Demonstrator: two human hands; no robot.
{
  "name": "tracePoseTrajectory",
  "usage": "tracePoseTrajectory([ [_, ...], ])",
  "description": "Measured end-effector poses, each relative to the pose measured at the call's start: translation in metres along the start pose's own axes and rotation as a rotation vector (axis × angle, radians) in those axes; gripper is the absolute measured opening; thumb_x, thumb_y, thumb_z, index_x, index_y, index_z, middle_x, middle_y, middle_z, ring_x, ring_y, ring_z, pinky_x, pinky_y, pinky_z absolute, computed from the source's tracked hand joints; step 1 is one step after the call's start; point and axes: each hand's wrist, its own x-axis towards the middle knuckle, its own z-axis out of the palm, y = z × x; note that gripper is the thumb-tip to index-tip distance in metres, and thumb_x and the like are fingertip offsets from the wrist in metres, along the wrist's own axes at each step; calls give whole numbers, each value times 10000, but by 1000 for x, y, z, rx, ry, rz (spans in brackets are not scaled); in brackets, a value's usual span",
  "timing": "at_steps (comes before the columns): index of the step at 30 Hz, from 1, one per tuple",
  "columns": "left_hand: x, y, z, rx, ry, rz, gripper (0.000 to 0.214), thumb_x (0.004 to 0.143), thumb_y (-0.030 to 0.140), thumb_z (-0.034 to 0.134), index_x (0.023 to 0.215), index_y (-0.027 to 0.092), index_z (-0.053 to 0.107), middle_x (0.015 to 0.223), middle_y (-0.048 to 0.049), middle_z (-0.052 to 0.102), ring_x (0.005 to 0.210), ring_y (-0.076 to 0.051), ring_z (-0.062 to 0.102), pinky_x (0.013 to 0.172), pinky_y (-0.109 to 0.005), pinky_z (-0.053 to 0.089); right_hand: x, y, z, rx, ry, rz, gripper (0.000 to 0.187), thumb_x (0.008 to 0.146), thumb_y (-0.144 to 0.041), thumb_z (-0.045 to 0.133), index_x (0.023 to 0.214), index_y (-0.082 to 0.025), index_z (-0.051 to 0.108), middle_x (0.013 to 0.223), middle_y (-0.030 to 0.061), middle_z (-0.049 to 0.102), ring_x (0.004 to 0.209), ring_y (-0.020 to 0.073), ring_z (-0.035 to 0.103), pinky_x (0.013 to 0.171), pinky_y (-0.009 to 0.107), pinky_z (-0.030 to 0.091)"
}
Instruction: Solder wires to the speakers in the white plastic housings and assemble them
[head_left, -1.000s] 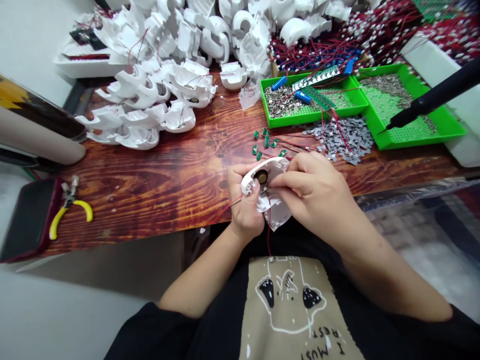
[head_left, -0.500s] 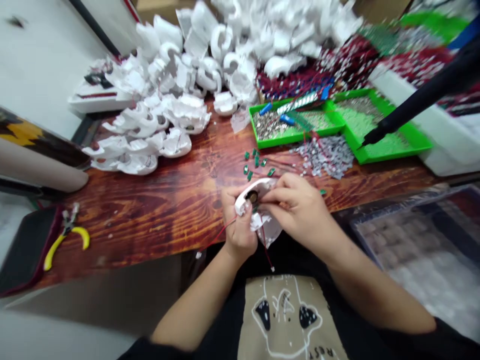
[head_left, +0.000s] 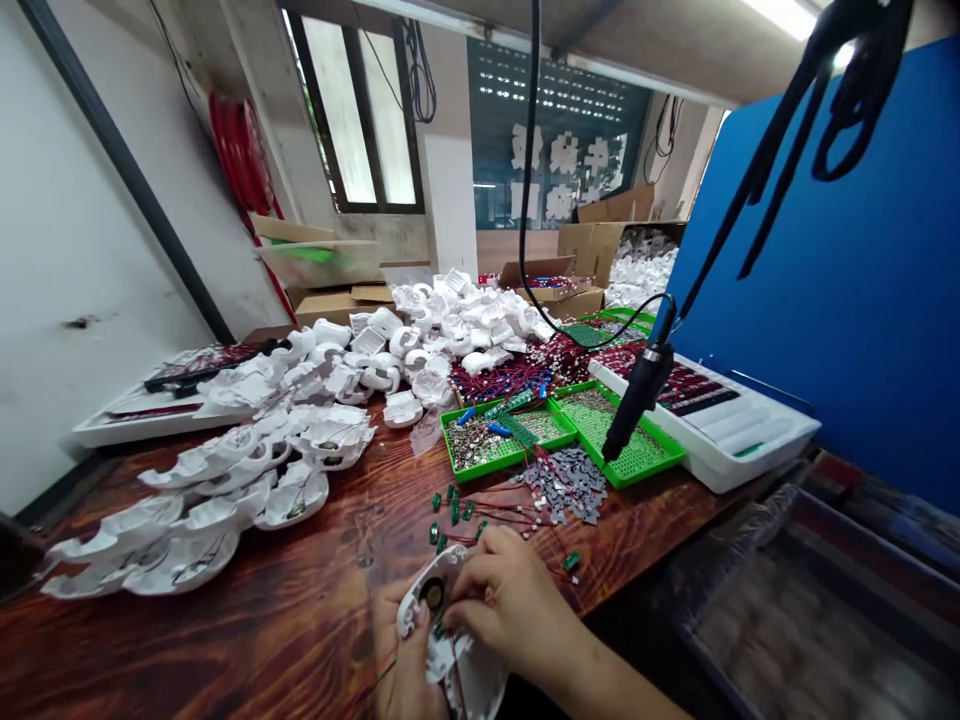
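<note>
Left hand (head_left: 401,655): holding a white curved plastic shell (head_left: 461,680) from below
Right hand (head_left: 510,600): gripping the shell, just beside its round dark disc (head_left: 432,595)
Shell's place: lower middle of the frame, over the reddish-brown wooden desk (head_left: 225,640)
Just above: small green parts on red wires (head_left: 450,510)

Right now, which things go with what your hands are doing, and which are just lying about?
Seem part of the work:
left hand, right hand, white plastic shell, round metal disc, small green parts on red wires, pile of white shells, soldering iron

Seem just lying about:
cardboard boxes, red coil on the wall, blue panel
</note>
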Motion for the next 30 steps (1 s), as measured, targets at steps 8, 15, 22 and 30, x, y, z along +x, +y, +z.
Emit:
tracePoseTrajectory([
  [8,-1,1,3,45,-42,10,587,761,748,691,894,176,705,892,-90,697,769,-239,656,657,-324,599,5,0,-2,59,-59,83,73,674,-257,852,726,-259,801,827,-5,643,852,137,608,794,282,412],
  [15,-7,11,7,6,-75,-9,517,798,704,677,880,193,693,816,-64,666,726,-227,629,651,-319,572,9,-5,-5,91,-83,118,62,666,-208,825,684,-232,771,837,-1,665,826,142,630,783,282,445],
  [22,-20,26,28,-154,62,-50,384,845,591,678,897,213,635,774,-27,637,688,-202,594,629,-284,519,-1,-2,-5,86,5,134,270,639,-185,801,787,-207,576,891,-21,572,816,125,532,740,266,396],
  [30,-21,22,28,-134,134,-144,399,840,593,679,991,232,606,837,-16,657,721,-194,602,626,-261,479,13,-6,-7,186,-195,215,421,609,-199,791,850,-230,446,745,-78,515,704,94,455,645,239,335],
])
